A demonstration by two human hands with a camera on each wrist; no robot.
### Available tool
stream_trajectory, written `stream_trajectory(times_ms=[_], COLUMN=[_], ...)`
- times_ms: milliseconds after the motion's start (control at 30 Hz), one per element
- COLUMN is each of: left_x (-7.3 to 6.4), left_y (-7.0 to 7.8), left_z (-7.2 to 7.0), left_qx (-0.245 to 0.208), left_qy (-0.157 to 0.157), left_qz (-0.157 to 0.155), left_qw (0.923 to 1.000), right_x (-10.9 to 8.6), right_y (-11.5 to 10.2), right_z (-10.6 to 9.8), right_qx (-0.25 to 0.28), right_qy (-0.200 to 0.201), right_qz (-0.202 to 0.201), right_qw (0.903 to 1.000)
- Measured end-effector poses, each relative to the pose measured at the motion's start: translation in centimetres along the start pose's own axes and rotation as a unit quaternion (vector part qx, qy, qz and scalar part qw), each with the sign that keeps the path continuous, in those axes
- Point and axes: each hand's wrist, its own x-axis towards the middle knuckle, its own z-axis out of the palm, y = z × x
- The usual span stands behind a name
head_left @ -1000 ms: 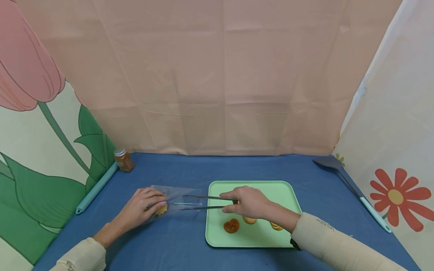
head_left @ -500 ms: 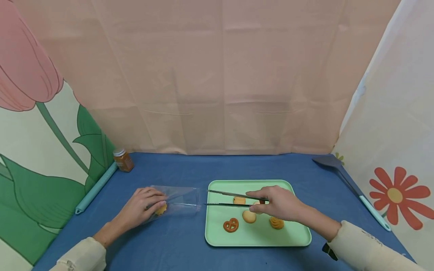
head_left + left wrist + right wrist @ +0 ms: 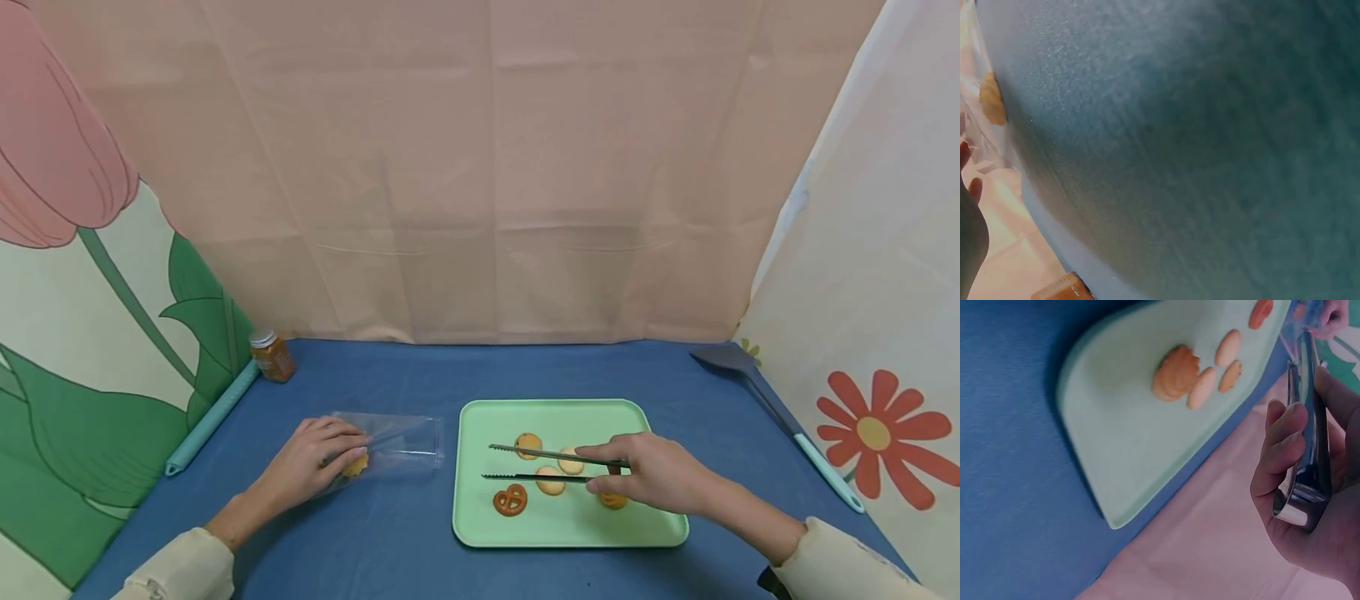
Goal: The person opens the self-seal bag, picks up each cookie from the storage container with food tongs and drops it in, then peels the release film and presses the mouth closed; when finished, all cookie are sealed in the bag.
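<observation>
My left hand (image 3: 322, 452) grips the closed-end side of a clear plastic bag (image 3: 412, 446) lying on the blue cloth. A yellow cookie (image 3: 356, 466) shows inside it, by the thumb. My right hand (image 3: 660, 473) holds metal tongs (image 3: 517, 477), their arms spread and pointing left over the green tray (image 3: 570, 535). Nothing is between the tips. On the tray lie a pretzel (image 3: 511, 500), a speckled round cookie (image 3: 528, 440), two pale round cookies (image 3: 551, 487) and a swirled cookie (image 3: 1175, 374), partly hidden by my right hand in the head view.
A jar with a silver lid (image 3: 273, 357) stands at the back left, beside a light-blue roll (image 3: 213, 418) along the left edge. At the right edge lies a dark spatula (image 3: 772, 406) with a pale-blue handle. A pinkish cloth (image 3: 487, 208) hangs behind.
The tongs have come out of the bag's mouth. My right hand has carried them rightward and slightly nearer, over the tray. My left hand and the bag stay put.
</observation>
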Motion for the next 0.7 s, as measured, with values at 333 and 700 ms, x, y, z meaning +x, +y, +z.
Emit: stream_trajectory(times_ms=[333, 700], left_x=[0.1, 0.0], left_y=[0.1, 0.2], left_z=[-0.1, -0.2], left_qx=[-0.002, 0.001], left_qy=[-0.006, -0.004], left_qz=[-0.005, -0.006], left_qw=[1.0, 1.0], right_x=[-1.0, -1.4], right_y=[1.5, 2.4], right_z=[0.2, 0.9], right_qx=[-0.006, -0.019], right_qy=[-0.037, -0.039], right_qz=[-0.037, -0.054], right_qw=[0.9986, 0.9976])
